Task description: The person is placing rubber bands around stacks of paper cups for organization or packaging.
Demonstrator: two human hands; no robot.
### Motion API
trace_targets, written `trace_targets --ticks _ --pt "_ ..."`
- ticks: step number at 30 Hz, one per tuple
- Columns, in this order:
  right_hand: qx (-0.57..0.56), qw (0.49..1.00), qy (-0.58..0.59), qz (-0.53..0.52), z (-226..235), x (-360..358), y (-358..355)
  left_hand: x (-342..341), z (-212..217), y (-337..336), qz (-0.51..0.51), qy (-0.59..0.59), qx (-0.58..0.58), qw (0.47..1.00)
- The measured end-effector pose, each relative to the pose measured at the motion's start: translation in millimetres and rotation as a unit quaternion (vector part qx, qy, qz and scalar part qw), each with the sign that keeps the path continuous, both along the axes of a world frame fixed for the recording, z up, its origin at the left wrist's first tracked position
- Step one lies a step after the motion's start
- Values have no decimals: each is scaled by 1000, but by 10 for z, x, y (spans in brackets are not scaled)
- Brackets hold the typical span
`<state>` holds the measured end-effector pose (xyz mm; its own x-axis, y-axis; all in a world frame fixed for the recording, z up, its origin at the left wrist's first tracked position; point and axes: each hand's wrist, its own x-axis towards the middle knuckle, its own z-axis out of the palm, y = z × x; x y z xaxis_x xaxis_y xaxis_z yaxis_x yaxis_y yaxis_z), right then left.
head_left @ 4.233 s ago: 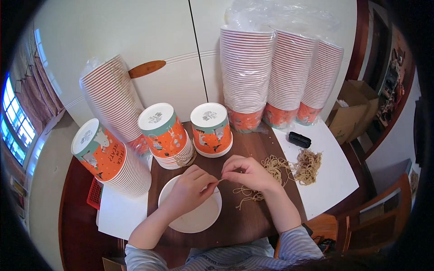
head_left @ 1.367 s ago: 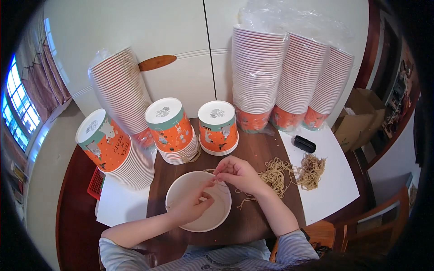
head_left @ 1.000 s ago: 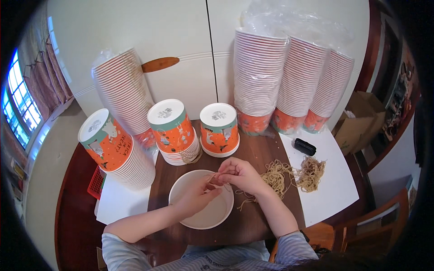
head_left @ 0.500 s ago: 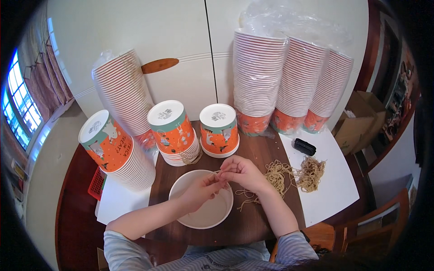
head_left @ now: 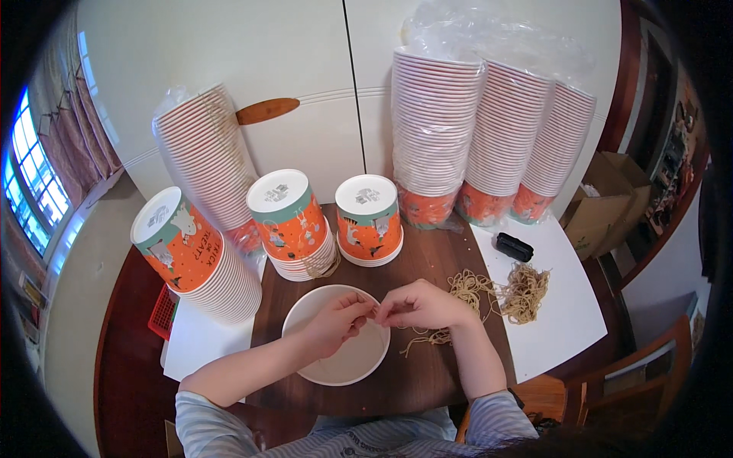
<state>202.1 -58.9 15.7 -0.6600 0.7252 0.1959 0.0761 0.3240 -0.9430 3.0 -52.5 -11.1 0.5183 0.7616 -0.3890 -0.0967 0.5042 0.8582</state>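
A white-lined paper bucket (head_left: pixel 347 359) stands mouth up in front of me. Over its far right part my left hand (head_left: pixel 341 324) and my right hand (head_left: pixel 418 305) meet, fingertips pinched together. Whatever they pinch is too small or hidden to make out. Just right of the bucket lies a tangle of tan cord (head_left: pixel 472 288), partly behind my right forearm. A second bundle of tan cord (head_left: pixel 525 294) sits further right on the white surface. Some cord (head_left: pixel 324 263) also hangs against the middle stack of orange buckets (head_left: pixel 294 233).
Upside-down orange buckets stand at the left (head_left: pixel 183 244) and beyond the open one (head_left: pixel 368 229). Tall plastic-wrapped bucket stacks (head_left: pixel 435 130) rise at the back right, another wrapped stack (head_left: pixel 202 145) at the back left. A black object (head_left: pixel 513 247) lies near the cord bundle.
My right hand has turned over, its back now more upward, and its fingers point down toward the left fingertips. The left hand stays nearly in place.
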Motion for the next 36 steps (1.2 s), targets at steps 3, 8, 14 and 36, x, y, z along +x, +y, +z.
trace_targets --ticks 3,8,14,36 --pt "91 993 -79 -6 73 -44 -67 -3 13 10 15 24 12 1000" --pt "221 964 -150 -14 29 -112 -92 -3 72 7 14 43 74 996" --pt "94 994 -23 -56 -25 -20 45 -25 85 9 2 58 101 993" --pt "-5 993 -63 -103 -222 -105 167 -8 51 44 -17 73 184 980"
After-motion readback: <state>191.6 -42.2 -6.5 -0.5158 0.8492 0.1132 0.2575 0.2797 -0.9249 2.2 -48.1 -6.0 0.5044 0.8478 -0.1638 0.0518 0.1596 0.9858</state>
